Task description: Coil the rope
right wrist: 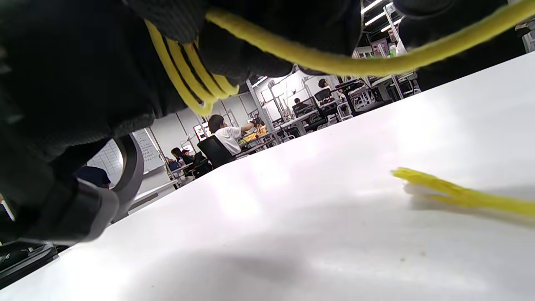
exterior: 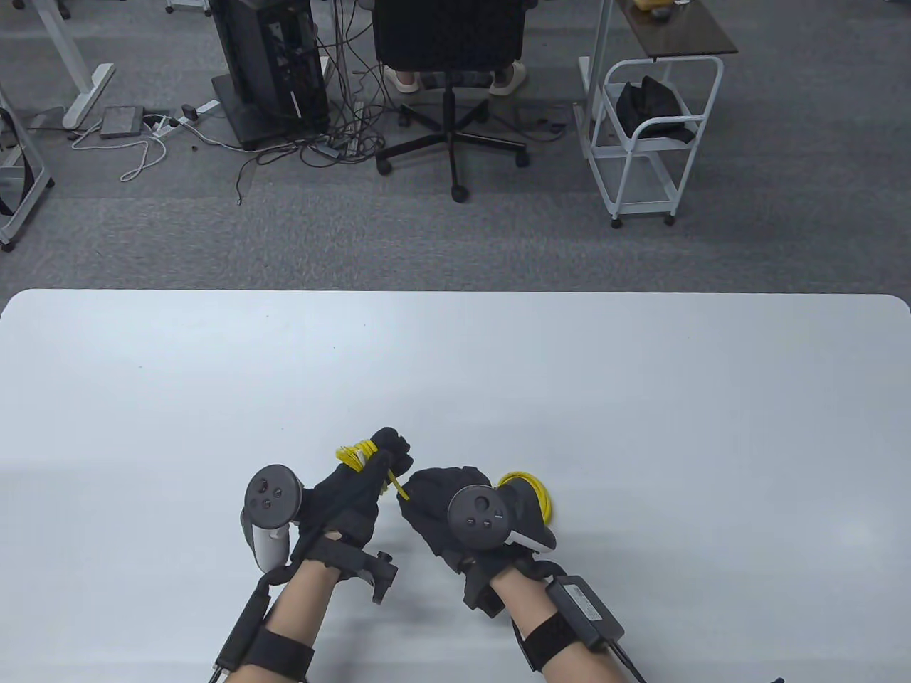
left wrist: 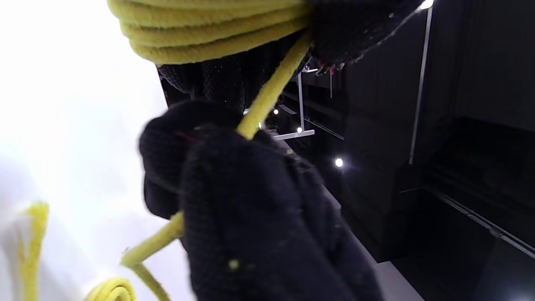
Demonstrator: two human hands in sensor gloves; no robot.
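The yellow rope (exterior: 356, 453) is wound in several turns around my left hand (exterior: 381, 462), which grips the coil above the table near the front edge. The turns show at the top of the left wrist view (left wrist: 209, 33) and in the right wrist view (right wrist: 188, 75). A short taut strand (exterior: 393, 486) runs from the coil to my right hand (exterior: 427, 494), which pinches it close beside the left hand; its fingers (left wrist: 250, 200) show in the left wrist view. The loose rest of the rope (exterior: 539, 496) lies on the table to the right of my right hand, partly hidden by it.
The white table (exterior: 455, 370) stretches far ahead and to both sides. A loose rope end (right wrist: 459, 194) lies flat on it. Beyond the far edge stand an office chair (exterior: 450, 43), a white cart (exterior: 651, 135) and a computer tower (exterior: 270, 64).
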